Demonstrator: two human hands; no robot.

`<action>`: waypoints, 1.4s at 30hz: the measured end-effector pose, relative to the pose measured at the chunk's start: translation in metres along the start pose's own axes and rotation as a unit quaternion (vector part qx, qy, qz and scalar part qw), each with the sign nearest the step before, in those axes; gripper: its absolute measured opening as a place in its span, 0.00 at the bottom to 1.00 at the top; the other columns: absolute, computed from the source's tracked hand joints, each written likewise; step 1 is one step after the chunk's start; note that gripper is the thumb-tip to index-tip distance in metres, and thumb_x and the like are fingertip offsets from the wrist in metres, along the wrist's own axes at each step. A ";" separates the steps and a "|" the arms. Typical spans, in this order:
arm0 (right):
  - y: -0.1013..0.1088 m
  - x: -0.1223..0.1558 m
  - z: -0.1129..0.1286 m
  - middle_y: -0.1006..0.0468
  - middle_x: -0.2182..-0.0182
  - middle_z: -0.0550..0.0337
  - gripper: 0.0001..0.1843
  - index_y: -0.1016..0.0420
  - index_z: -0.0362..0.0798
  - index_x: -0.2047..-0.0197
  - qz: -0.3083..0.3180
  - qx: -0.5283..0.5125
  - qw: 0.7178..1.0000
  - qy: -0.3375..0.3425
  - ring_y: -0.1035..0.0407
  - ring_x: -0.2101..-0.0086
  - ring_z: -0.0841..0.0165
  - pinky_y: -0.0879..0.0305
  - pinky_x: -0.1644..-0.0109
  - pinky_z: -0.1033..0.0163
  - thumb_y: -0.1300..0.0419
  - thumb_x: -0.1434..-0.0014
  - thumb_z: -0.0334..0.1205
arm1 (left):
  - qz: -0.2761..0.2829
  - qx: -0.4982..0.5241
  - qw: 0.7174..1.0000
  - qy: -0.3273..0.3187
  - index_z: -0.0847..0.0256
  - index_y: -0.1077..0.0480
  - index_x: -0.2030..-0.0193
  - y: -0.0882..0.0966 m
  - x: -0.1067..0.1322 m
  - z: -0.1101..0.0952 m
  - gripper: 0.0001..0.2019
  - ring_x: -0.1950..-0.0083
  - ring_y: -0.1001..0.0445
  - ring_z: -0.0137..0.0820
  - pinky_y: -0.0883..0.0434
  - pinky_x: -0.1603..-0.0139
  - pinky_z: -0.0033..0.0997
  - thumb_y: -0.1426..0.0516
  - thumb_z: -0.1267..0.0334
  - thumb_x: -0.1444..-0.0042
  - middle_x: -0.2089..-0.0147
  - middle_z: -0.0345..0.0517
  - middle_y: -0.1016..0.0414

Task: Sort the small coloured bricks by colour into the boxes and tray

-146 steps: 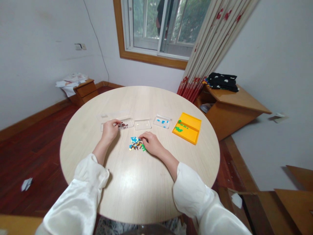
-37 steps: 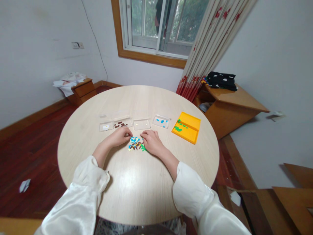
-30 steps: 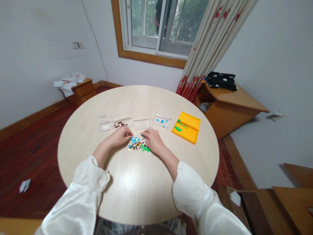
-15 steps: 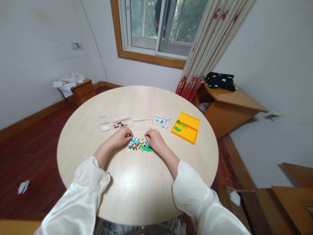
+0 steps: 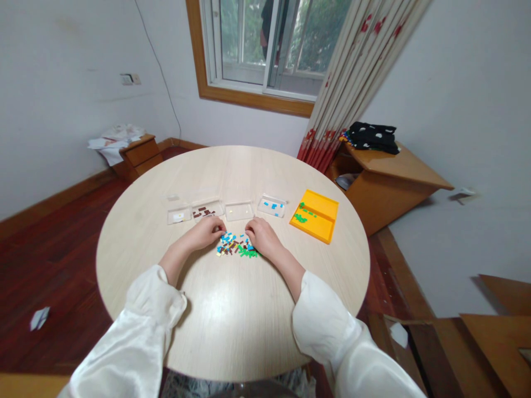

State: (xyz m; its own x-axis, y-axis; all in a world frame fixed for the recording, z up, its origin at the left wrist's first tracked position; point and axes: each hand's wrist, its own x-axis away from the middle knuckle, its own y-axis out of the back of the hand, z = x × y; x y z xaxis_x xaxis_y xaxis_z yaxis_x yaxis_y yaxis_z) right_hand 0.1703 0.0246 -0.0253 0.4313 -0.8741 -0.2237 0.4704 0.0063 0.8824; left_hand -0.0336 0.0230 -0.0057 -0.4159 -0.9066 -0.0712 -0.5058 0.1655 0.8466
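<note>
A loose pile of small building bricks (image 5: 235, 244) in blue, brown, green and pale yellow lies on the round table (image 5: 232, 309). At its left edge is my left hand (image 5: 207, 231), thumb and fingers pinched together; whatever is between them is too small to make out. My right hand (image 5: 261, 235) rests on the pile's right side, its fingers curled and closed at the bricks, the fingertips partly hidden. Beyond the hands, a clear box (image 5: 215, 202) holds brown bricks, another clear box (image 5: 239, 218) has a few pale pieces, and a third clear box (image 5: 271, 213) contains blue ones.
An orange two-part tray (image 5: 326, 224) with green bricks stands to the right. At the left of the row is a small clear box (image 5: 170, 220) with white and yellow pieces. A wooden cabinet (image 5: 381, 188) with dark cloth (image 5: 373, 137) stands behind the table's right side.
</note>
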 end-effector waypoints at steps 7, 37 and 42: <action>0.001 0.000 0.000 0.29 0.67 0.54 0.07 0.31 0.44 0.66 -0.041 0.000 0.999 -0.020 0.36 0.63 0.66 0.41 0.57 0.63 0.49 0.39 0.32 | -0.011 0.009 1.000 -0.002 0.64 0.25 0.68 0.001 0.000 0.000 0.09 0.67 0.31 0.31 0.34 0.62 0.30 0.48 0.69 0.49 0.68 0.49 0.25; 0.005 -0.015 -0.017 0.26 0.80 0.60 0.15 0.31 0.44 0.77 -0.181 -0.573 0.774 -0.200 0.31 0.80 0.73 0.38 0.82 0.71 0.36 0.56 0.47 | -0.072 0.016 0.997 0.008 0.63 0.28 0.70 -0.003 0.001 0.003 0.07 0.73 0.33 0.30 0.39 0.70 0.27 0.48 0.68 0.52 0.75 0.43 0.28; 0.005 -0.012 -0.016 0.25 0.80 0.60 0.12 0.29 0.43 0.76 -0.168 -0.604 0.758 -0.181 0.29 0.78 0.72 0.33 0.80 0.71 0.33 0.60 0.41 | -0.073 0.019 0.997 0.006 0.63 0.29 0.70 -0.003 0.000 0.003 0.07 0.72 0.33 0.29 0.40 0.70 0.26 0.48 0.69 0.52 0.74 0.43 0.28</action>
State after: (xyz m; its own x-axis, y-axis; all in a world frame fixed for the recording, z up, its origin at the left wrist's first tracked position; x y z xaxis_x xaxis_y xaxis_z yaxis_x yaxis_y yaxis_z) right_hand 0.1797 0.0426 -0.0244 -0.0056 -0.9995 -0.0312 0.9630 0.0030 -0.2696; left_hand -0.0346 0.0233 -0.0105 -0.3262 -0.9269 -0.1856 -0.5886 0.0455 0.8071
